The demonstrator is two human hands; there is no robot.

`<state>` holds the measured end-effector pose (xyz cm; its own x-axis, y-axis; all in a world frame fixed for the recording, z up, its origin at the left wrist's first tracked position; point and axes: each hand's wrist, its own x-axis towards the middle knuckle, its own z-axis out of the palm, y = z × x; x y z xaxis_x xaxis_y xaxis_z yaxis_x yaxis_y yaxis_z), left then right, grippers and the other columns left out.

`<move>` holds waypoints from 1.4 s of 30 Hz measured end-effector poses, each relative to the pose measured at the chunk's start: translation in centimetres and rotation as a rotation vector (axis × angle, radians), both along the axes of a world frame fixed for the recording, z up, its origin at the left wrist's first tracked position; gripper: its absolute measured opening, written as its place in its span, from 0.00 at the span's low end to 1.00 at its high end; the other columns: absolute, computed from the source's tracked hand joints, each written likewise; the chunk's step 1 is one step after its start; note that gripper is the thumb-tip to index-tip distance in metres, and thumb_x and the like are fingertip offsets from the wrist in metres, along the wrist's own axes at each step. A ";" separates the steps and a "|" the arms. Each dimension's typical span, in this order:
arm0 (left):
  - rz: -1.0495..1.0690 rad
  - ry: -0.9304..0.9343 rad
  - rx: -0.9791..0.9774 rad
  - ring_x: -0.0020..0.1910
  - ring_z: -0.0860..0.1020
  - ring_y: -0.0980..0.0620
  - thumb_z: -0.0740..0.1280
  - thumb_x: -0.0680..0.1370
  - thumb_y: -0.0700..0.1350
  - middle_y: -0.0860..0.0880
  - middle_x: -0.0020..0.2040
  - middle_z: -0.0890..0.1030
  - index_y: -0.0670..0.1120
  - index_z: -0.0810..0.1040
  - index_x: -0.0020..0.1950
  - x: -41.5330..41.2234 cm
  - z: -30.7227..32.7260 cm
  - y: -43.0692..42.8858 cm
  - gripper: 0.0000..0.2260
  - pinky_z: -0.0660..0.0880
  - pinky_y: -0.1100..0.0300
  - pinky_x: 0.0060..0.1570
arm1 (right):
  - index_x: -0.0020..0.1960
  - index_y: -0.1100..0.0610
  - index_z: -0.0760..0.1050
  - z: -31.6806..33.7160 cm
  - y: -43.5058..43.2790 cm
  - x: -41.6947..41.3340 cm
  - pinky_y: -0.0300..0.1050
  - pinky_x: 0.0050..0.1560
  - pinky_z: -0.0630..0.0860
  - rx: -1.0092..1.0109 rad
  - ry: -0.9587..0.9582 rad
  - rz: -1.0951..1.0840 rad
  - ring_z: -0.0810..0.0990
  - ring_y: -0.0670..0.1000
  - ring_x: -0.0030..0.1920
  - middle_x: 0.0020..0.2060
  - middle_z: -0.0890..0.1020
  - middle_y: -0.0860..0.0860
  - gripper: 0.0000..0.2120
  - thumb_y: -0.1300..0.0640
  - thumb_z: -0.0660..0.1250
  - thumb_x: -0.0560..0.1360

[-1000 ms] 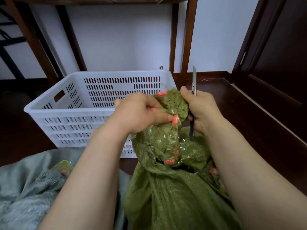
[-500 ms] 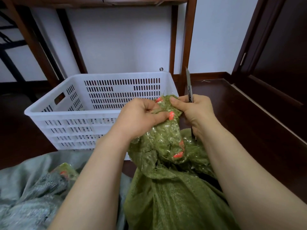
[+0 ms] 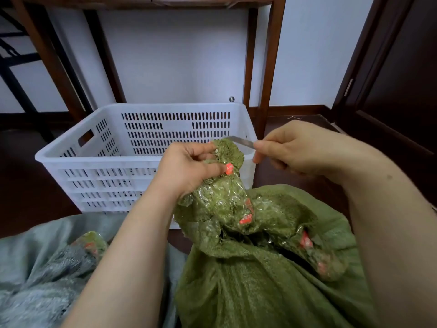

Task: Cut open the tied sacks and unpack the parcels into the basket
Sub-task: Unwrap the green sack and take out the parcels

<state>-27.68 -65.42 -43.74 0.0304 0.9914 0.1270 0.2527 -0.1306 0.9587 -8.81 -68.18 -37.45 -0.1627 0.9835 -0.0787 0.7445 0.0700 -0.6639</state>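
Two bare hands, two bare forearms.
Left hand (image 3: 189, 166) and right hand (image 3: 290, 147) uncovered; left forearm (image 3: 123, 256) and right forearm (image 3: 390, 221) bare right up to the bottom frame edge; one small dark mark (image 3: 388, 177) on right forearm, past the wrist.

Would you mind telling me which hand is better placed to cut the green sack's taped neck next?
The right hand: it holds the knife, with the blade tip beside the green sack neck. The left hand grips that neck, steadying it.
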 end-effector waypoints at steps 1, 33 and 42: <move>-0.002 -0.013 0.006 0.34 0.78 0.65 0.77 0.65 0.34 0.53 0.37 0.81 0.39 0.79 0.60 -0.1 0.0 0.0 0.23 0.76 0.74 0.44 | 0.44 0.55 0.82 0.3 -0.2 0.0 0.34 0.20 0.64 -0.009 -0.056 0.021 0.66 0.43 0.19 0.26 0.74 0.49 0.16 0.48 0.60 0.80; -0.020 0.100 0.129 0.34 0.70 0.51 0.68 0.72 0.30 0.56 0.38 0.79 0.53 0.78 0.63 -0.1 -0.4 0.7 0.24 0.73 0.57 0.41 | 0.50 0.52 0.70 -2.1 -0.7 -5.9 0.50 0.43 0.69 0.108 -0.621 -0.084 0.69 0.55 0.44 0.37 0.66 0.49 0.03 0.56 0.58 0.81; -0.021 0.183 0.269 0.33 0.70 0.56 0.68 0.71 0.30 0.52 0.36 0.72 0.62 0.74 0.59 0.1 -1.1 0.8 0.28 0.71 0.63 0.45 | 0.49 0.52 0.70 -2.6 0.3 -5.8 0.50 0.45 0.70 0.027 -0.566 -0.066 0.71 0.56 0.45 0.36 0.68 0.49 0.03 0.54 0.58 0.80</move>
<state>-27.61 -64.63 -44.84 0.0969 0.9221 0.3747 0.4122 -0.3799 0.8281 -14.64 -67.87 -40.05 -0.0403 0.9931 -0.1102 0.9871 0.0224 -0.1585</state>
